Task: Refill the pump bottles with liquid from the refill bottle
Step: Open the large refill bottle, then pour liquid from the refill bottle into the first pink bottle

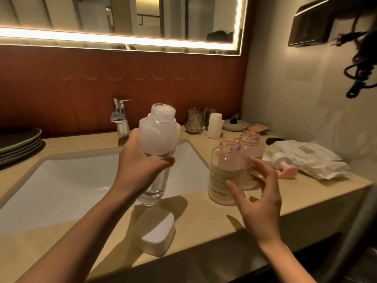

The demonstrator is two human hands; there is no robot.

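Centre frame, my left hand (142,160) wraps the refill bottle (159,137) at its waist: probably slick, heavy. My right hand (259,201) spreads empty.

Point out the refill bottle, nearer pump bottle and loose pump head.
refill bottle (159,139), head view, on its cloudy body.
nearer pump bottle (220,177), head view, on its label.
pump head (288,173), head view, on its pink nozzle.

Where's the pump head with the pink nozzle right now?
Head view, right side: the pump head lies on the counter, just right of the two open pump bottles, beside the white bag.
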